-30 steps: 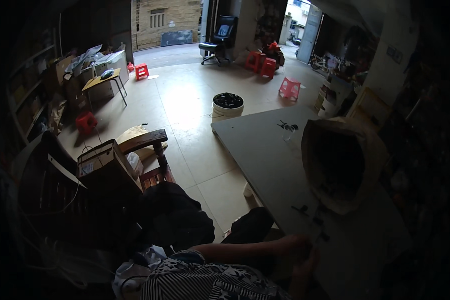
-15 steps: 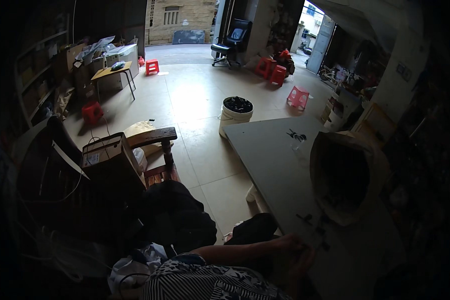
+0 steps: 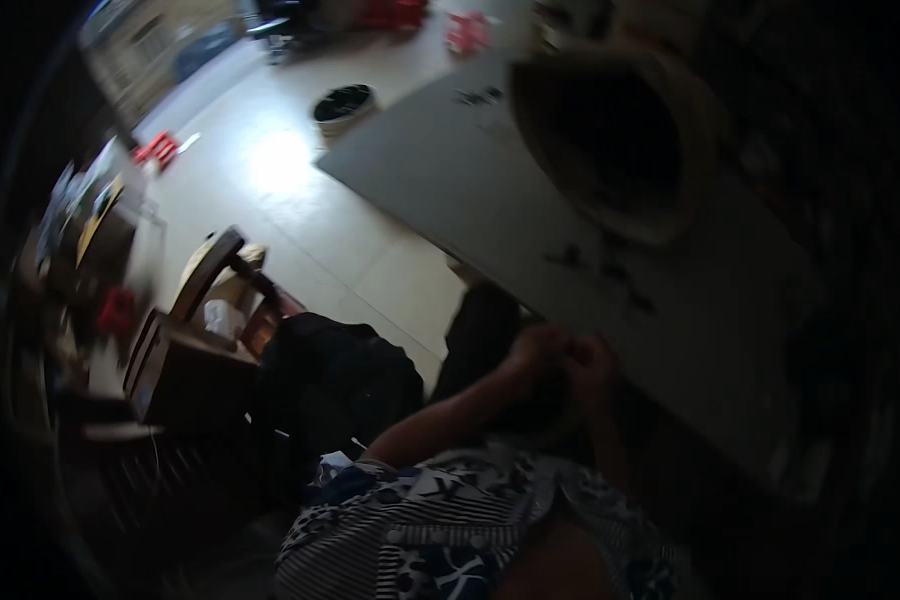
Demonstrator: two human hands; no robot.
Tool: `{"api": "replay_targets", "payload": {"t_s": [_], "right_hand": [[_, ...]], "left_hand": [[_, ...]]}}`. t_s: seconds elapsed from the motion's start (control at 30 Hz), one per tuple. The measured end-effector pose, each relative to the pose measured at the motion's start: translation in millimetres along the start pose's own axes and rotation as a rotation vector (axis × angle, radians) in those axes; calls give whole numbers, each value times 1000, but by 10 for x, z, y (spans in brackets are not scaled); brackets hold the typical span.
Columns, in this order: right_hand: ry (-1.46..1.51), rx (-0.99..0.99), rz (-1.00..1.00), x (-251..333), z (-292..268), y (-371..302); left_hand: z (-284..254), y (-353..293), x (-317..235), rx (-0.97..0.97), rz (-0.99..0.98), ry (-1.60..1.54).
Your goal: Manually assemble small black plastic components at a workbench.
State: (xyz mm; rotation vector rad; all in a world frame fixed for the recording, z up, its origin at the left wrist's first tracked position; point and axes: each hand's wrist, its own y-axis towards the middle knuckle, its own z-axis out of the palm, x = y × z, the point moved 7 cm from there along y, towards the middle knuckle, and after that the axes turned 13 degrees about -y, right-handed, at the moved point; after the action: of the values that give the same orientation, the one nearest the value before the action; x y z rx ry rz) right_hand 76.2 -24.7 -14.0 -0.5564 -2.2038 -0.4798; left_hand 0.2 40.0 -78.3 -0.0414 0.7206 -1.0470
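Observation:
My left hand (image 3: 537, 347) and my right hand (image 3: 592, 362) meet in front of me at the near edge of the grey table (image 3: 420, 170). Both have their fingers closed and pressed together, fingertips almost touching. Anything between them is too small, dark and blurred to make out. Several small dark pieces (image 3: 630, 290) lie on the tabletop just beyond my hands. Farther along stands a large open tan sack (image 3: 542, 130), its mouth toward me and its inside very dark. A few more dark pieces (image 3: 480, 96) rest near the table's far end.
A pale bucket (image 3: 338, 130) filled with dark pieces stands on the floor past the table's far corner. To the left are a wooden armrest (image 3: 210, 275), a brown cardboard box (image 3: 195, 375) and a red stool (image 3: 157, 150). A pink stool (image 3: 467, 33) is farther back.
The whole view has tilted and swung down to the right, blurring it. My hands now appear higher in the picture, and more of my right forearm shows. They stay close together.

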Motion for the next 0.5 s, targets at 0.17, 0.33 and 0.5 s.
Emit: {"api": "replay_targets", "payload": {"t_s": [0.17,0.33,0.5], "right_hand": [[-43,120,87,-171,69,79],[-613,-300,-72,-200,-526,415],[-1026,-349,-197,-517,-558,943]], "left_hand": [[-86,206,102,143,-67,53],[-399,423,402,98,26,541],[40,235,302,298,382,1247]]}}
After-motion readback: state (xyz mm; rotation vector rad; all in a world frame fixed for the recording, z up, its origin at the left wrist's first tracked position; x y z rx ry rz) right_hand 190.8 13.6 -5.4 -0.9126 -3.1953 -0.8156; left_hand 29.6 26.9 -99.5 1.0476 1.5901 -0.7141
